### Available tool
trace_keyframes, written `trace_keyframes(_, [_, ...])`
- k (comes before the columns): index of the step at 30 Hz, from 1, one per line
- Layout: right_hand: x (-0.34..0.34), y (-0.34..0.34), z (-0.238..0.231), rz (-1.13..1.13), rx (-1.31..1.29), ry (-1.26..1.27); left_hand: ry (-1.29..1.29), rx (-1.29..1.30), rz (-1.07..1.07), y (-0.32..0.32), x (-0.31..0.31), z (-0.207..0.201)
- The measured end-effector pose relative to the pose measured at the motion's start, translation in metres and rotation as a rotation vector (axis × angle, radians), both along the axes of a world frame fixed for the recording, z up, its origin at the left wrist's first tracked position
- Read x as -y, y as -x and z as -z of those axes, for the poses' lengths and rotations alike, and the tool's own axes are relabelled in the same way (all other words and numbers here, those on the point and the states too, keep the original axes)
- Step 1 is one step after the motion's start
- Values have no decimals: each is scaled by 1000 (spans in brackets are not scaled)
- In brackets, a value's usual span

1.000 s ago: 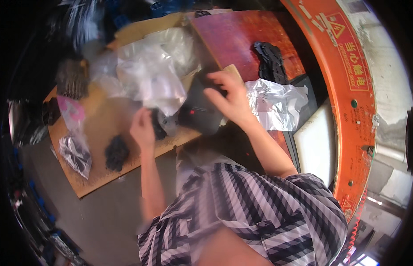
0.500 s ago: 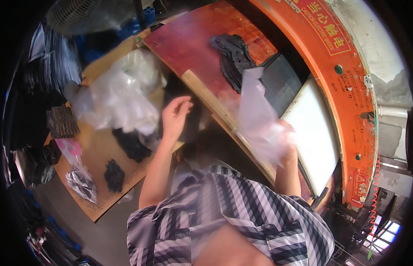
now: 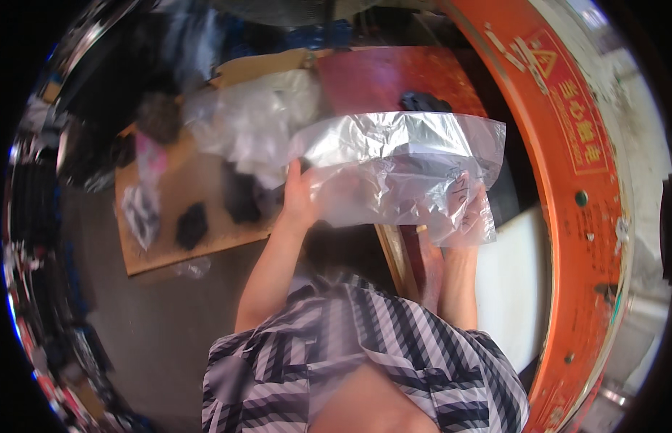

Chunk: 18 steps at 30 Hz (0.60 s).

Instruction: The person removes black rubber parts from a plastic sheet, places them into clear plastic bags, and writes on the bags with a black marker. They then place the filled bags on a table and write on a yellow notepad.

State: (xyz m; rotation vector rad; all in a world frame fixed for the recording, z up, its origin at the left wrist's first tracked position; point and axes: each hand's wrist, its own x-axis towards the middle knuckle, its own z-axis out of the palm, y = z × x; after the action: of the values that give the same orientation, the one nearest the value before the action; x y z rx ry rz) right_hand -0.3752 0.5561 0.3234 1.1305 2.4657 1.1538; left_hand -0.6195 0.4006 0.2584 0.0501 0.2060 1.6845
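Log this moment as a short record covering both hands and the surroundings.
Left hand: grips the near-left end of the clear plastic
Right hand: at its right end, seen partly through it; grip unclear
Clear plastic: crinkled, spread between both hands
Left side: brown board bearing two dark pieces and a plastic pile
Beyond: red board with a dark bundle
Right side: white panel, orange frame

Left hand (image 3: pixel 301 198) grips left end of clear plastic bag (image 3: pixel 394 162). Right hand (image 3: pixel 464 213) at right end, seen through film; inside or behind unclear. Desk (image 3: pixel 200 169) at left: black pieces (image 3: pixel 192 226), other clear bags (image 3: pixel 260 123).
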Motion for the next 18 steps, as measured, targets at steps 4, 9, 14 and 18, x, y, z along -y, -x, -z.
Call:
trace_keyframes(4, [-8,24,20,177,-2188,1711,246,-536,-54,-8,45,-18])
trace_keyframes(9, [-22,37,30,44,-2372,1834,576,-818,-289,-3,58,-13])
trace_keyframes(14, [-11,56,-3,152,-2176,975,773,-1081,-455,30,81,-12])
trace_keyframes(18, [70,111,-15,-192,-1598,1475,798,-1039,-456,33,86,-23])
